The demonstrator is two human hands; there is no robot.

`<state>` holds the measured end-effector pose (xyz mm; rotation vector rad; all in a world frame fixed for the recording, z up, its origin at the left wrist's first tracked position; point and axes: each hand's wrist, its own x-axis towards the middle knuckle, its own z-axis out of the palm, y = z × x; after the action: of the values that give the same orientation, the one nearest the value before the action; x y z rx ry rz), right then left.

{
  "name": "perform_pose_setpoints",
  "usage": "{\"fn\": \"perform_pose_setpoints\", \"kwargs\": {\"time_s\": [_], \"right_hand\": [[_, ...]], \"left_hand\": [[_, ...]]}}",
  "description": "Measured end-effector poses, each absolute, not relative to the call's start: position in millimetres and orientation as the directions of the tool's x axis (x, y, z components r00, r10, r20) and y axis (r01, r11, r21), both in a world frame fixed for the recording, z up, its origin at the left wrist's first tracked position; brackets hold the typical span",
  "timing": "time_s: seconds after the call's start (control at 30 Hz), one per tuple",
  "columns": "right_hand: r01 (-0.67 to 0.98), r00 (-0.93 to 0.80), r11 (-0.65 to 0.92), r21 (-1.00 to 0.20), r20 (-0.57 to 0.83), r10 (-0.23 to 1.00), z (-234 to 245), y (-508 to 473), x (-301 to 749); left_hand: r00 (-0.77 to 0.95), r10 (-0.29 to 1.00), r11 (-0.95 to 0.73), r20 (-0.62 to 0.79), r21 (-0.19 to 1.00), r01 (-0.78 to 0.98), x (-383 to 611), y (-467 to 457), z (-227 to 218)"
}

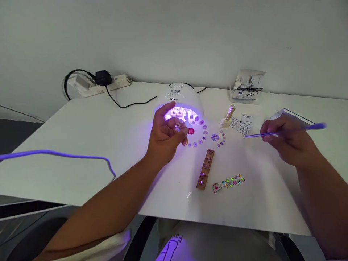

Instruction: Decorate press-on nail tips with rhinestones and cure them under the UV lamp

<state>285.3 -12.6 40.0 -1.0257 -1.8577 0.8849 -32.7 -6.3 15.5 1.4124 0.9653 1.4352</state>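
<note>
Tool (293, 129) was pinched between the thumb and fingers of the right hand (286, 139), with its tip pointed left over the table (81, 134). The left hand (165, 136) was held in front of the lamp (175, 94), with its first finger raised and its thumb bent in. Whether anything was pinched there could not be told. A red gem (191, 131) was seen just beside the thumb, with a curve of gems (204, 132) to its right.

If the left hand were dropped, the gems could be bumped out of line, as they were set so near. If the tool were swept left, the thin bottle (225, 123) could be tipped. The strip (199, 187) and the stickers (234, 181) were placed nearer the front edge, where they could be brushed off by an arm. By the left edge, a cord (67, 155) could be caught. The most room was found between the lamp and the left edge, and some by the front right corner.
</note>
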Motion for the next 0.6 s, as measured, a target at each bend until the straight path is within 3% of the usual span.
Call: {"fn": "perform_pose_setpoints", "kwargs": {"time_s": [0.1,0.27,0.47,0.6], "right_hand": [[-0.069,-0.196,0.431,-0.900,0.435,0.879,34,-13,273],[-0.296,-0.186,0.353,-0.887,0.416,0.890,22,-14,251],[-0.301,-0.190,0.191,-0.934,0.255,0.948,15,-22,240],[-0.322,-0.304,0.120,-0.939,0.223,0.926,15,-32,231]], "left_hand": [[0.019,0.954,-0.299,0.300,0.954,-0.033,-35,-3,16],[0.085,0.961,-0.256,0.263,0.963,-0.085,-30,-6,12],[0.227,0.950,-0.193,0.215,0.974,-0.117,-25,-13,5],[0.333,0.908,-0.235,0.255,0.967,-0.101,-24,-22,2]]}}
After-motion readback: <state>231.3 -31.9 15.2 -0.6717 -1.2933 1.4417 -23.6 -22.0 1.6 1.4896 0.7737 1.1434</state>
